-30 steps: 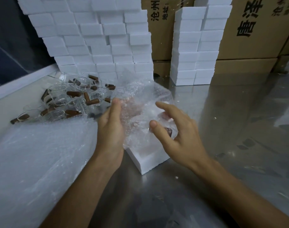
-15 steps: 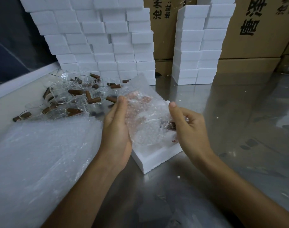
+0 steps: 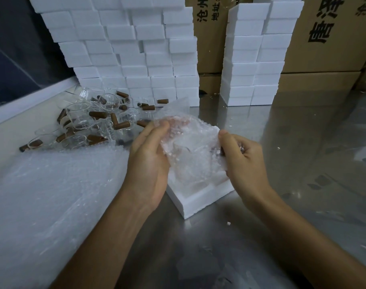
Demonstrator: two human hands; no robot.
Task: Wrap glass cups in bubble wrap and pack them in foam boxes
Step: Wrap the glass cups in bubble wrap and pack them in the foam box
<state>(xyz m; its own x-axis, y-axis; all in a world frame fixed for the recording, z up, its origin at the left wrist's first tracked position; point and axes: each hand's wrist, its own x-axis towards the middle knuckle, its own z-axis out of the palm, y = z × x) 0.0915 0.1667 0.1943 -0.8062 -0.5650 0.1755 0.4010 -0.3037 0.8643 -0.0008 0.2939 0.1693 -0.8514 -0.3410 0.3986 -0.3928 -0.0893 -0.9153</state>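
Note:
A glass cup wrapped in bubble wrap [image 3: 190,151] is held over an open white foam box [image 3: 200,197] on the steel table. My left hand [image 3: 150,161] cups the bundle's left side, fingers reaching up behind the wrap. My right hand [image 3: 242,159] grips the bundle's right side, fingers curled into the wrap, where a dark brown handle shows through. The cup itself is blurred by the bubbles. A pile of loose glass cups with brown wooden handles [image 3: 90,124] lies at the back left.
A stack of bubble wrap sheets [image 3: 48,201] covers the table's left. Stacked white foam boxes [image 3: 125,49] form a wall behind the cups, with a second stack [image 3: 253,59] to the right. Printed cardboard cartons [image 3: 328,38] stand at the back. The steel table [image 3: 303,163] extends right.
My right hand went from spread fingers to a curled grip on the bundle's right side. Both hands closed the wrap tighter around the cup over the foam box.

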